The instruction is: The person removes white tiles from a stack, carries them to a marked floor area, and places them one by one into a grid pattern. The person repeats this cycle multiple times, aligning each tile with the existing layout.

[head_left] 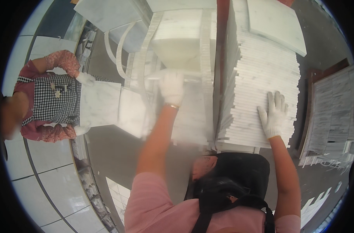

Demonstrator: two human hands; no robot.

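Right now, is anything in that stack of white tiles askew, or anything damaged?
The top tile lies skewed, overhanging the stack of white marble tiles under the right hand. The stack's edges look ragged, not flush. The left hand grips a blurred slab. No visible cracks or chips.

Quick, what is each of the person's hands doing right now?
Left hand: gloved, closed on the edge of a white marble tile.
Right hand: gloved, open, fingers spread flat on the stack of white tiles.
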